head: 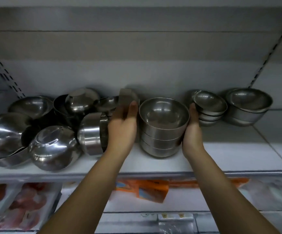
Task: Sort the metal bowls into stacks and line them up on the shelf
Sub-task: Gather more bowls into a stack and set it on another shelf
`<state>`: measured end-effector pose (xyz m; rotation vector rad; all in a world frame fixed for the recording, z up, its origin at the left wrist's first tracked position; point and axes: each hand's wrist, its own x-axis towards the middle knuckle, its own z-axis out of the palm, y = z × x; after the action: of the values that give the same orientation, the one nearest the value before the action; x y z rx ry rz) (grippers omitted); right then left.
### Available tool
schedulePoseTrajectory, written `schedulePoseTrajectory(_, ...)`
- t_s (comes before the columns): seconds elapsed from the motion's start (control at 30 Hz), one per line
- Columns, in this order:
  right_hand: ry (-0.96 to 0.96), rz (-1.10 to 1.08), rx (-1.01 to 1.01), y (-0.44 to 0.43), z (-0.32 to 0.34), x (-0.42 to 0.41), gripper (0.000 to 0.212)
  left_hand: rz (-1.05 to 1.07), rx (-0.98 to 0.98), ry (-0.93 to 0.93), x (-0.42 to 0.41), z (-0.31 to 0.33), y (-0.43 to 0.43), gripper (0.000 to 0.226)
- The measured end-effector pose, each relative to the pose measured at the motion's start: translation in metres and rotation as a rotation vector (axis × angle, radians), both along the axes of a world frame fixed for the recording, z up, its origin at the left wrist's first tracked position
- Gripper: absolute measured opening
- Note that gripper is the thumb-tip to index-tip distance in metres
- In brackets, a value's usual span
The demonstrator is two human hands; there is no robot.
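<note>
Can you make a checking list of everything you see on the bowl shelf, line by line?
Surface: white shelf, bare at the front right.
Job's things: middle stack of metal bowls; small stack and wide stack to its right.
Clutter: unsorted bowls heaped at left, some upside down.
Hands: left hand and right hand flank the middle stack; the right touches it, the left's contact is unclear.
Cables: nothing seen.
Surroundings: packaged food in the case below.

Head view, close, facing shelf [221,149] straight on.
</note>
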<state>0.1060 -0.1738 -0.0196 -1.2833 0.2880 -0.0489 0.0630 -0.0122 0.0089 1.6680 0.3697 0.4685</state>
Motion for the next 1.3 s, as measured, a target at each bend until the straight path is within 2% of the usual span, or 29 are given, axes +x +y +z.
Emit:
schedulePoseTrajectory(0.1,-0.055,-0.042,0.008,0.0,0.003,-0.005,0.051,0.045,0.136,-0.084,0.026,0.019,0.022,0.028)
schedulePoseTrajectory(0.2,-0.064,-0.052,-0.036,0.002,0.012,-0.009,0.045,0.019,0.303,0.073,0.047,0.041,0.042,0.037)
schedulePoseTrajectory(0.27,-0.048,-0.016,-0.09,0.003,0.016,-0.009,0.034,-0.128,0.405,0.21,0.055,0.047,0.051,0.026)
schedulePoseTrajectory(0.3,-0.028,0.007,-0.11,0.003,0.017,-0.008,0.034,-0.189,0.474,0.253,0.056,0.047,0.054,0.031)
schedulePoseTrajectory(0.37,0.021,0.037,-0.138,0.001,0.021,-0.008,0.049,-0.241,0.553,0.288,0.061,0.047,0.06,0.027)
schedulePoseTrajectory(0.4,0.035,0.046,-0.142,0.0,0.021,-0.007,0.054,-0.233,0.568,0.295,0.065,0.046,0.063,0.032)
schedulePoseTrajectory(0.47,0.048,0.045,-0.138,-0.002,0.02,-0.006,0.041,-0.219,0.584,0.334,0.07,0.045,0.065,0.049)
schedulePoseTrajectory(0.53,0.074,0.035,-0.129,-0.002,0.021,-0.008,0.026,-0.22,0.602,0.396,0.077,0.042,0.067,0.051)
schedulePoseTrajectory(0.7,0.058,0.034,-0.113,-0.001,0.021,-0.009,0.02,-0.21,0.566,0.462,0.085,0.041,0.065,0.053)
schedulePoseTrajectory(0.77,0.065,0.036,-0.109,-0.001,0.021,-0.01,0.023,-0.236,0.49,0.401,0.087,0.041,0.064,0.046)
schedulePoseTrajectory(0.93,0.068,0.044,-0.125,-0.002,0.022,-0.01,0.023,-0.224,0.031,0.226,0.087,0.041,0.067,0.021)
schedulePoseTrajectory(1.07,0.041,0.063,-0.106,-0.002,0.023,-0.011,0.022,-0.253,-0.108,0.117,0.075,0.054,0.063,0.024)
schedulePoseTrajectory(1.13,0.041,0.062,-0.115,-0.002,0.023,-0.012,0.023,-0.295,-0.036,0.033,0.067,0.058,0.06,0.024)
schedulePoseTrajectory(1.3,0.06,0.049,-0.137,0.001,0.025,-0.014,0.04,-0.308,0.403,-0.257,0.041,0.064,0.046,0.015)
